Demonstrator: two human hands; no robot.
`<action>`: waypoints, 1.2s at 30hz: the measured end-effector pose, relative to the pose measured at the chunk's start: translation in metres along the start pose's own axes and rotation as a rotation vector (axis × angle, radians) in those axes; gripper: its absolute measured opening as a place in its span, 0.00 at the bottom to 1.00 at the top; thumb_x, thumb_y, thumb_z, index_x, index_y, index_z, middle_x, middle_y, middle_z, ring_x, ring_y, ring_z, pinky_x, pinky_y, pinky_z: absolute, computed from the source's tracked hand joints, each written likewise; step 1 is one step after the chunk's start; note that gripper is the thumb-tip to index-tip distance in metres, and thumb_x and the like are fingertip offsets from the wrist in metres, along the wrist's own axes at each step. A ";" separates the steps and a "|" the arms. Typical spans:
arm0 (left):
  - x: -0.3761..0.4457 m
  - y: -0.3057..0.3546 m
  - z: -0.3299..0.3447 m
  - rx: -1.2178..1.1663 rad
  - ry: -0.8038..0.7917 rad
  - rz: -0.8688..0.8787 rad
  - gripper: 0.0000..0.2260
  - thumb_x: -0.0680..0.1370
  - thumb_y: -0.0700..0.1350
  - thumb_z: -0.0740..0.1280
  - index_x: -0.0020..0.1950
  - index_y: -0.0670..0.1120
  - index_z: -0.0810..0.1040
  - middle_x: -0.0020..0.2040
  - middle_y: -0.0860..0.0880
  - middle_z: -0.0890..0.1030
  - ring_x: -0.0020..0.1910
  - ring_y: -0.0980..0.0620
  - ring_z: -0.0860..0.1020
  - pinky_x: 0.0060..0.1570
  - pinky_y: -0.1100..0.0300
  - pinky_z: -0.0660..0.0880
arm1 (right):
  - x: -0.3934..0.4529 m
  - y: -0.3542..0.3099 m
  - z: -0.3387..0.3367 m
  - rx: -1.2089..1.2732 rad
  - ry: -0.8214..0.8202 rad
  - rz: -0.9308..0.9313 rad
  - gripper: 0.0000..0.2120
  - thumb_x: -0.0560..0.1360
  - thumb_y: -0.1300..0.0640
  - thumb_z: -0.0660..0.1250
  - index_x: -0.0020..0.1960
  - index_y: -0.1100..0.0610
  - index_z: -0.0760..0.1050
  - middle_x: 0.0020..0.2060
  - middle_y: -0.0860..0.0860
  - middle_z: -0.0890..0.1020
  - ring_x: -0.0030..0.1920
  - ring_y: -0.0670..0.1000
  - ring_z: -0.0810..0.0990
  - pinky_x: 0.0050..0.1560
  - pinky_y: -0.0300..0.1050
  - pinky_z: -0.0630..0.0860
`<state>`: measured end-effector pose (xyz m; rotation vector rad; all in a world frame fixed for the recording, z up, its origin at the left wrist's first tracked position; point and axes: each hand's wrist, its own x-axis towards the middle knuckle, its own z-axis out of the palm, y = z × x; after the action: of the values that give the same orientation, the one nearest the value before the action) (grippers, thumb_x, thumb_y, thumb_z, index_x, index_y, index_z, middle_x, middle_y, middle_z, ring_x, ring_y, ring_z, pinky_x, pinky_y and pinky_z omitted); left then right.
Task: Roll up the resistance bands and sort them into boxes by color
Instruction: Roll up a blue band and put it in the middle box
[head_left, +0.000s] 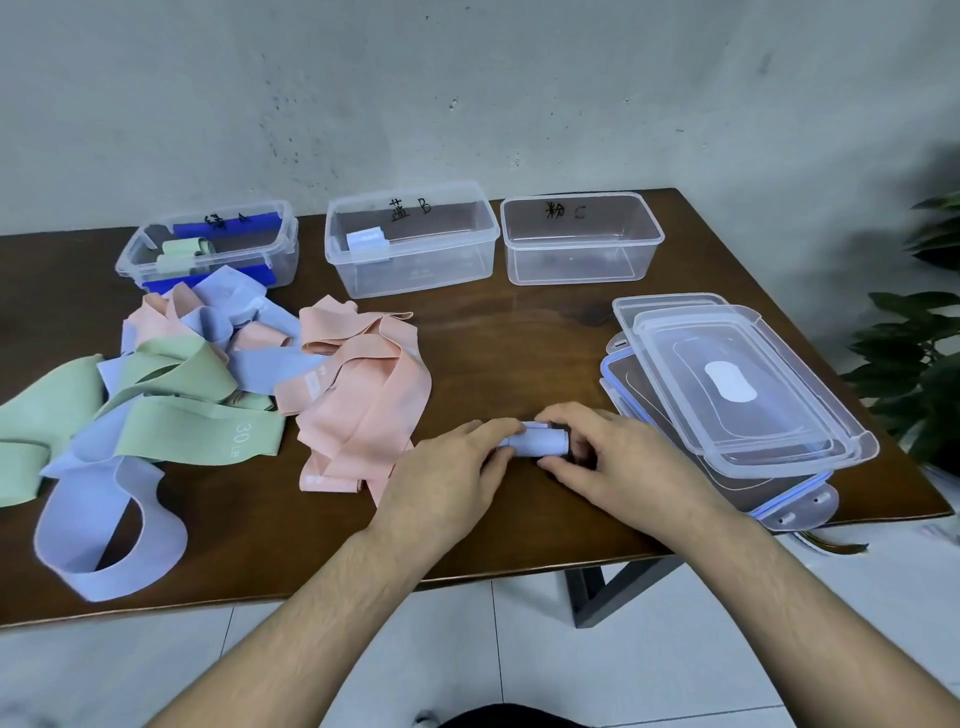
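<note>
Pale blue fabric resistance band (532, 446), rolled into a soft little cylinder, is sitting on the brown wooden tabletop (519, 332) between both grips. Left hand (457, 467) and right hand (608, 457) are pinching its ends; it looks light, springy, likely to unroll unless squeezed mid-roll.

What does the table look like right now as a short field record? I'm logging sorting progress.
hands: left hand and right hand both grip a rolled blue band on the table
left box: rolled green bands inside
middle box: one rolled blue band
right box: no bands visible
unrolled pile: green, blue and pink bands, left of the hands
lids: stacked to the right of the hands
</note>
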<state>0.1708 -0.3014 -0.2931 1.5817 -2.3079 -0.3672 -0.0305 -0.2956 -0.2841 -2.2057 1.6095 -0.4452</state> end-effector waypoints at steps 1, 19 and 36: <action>0.001 0.000 0.000 0.002 0.000 0.004 0.17 0.84 0.54 0.57 0.72 0.60 0.69 0.64 0.58 0.77 0.57 0.54 0.78 0.49 0.64 0.75 | 0.002 0.000 0.000 -0.003 -0.004 0.011 0.20 0.79 0.44 0.65 0.70 0.40 0.66 0.39 0.32 0.67 0.40 0.36 0.71 0.39 0.30 0.67; 0.015 -0.009 -0.010 -0.914 -0.058 -0.477 0.15 0.77 0.56 0.70 0.58 0.50 0.75 0.48 0.49 0.82 0.42 0.55 0.83 0.50 0.55 0.81 | 0.026 -0.009 -0.002 0.305 0.135 0.223 0.10 0.73 0.41 0.72 0.49 0.44 0.78 0.34 0.45 0.78 0.36 0.44 0.76 0.34 0.34 0.69; 0.007 -0.023 -0.041 -1.627 -0.141 -0.549 0.15 0.78 0.48 0.69 0.62 0.44 0.76 0.55 0.40 0.83 0.52 0.45 0.84 0.53 0.52 0.81 | 0.038 -0.061 0.002 0.199 0.089 -0.069 0.48 0.63 0.39 0.80 0.75 0.37 0.56 0.61 0.36 0.68 0.60 0.37 0.67 0.60 0.36 0.69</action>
<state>0.2043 -0.3172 -0.2631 1.0874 -0.7766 -1.8432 0.0325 -0.3148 -0.2558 -2.1230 1.4658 -0.7014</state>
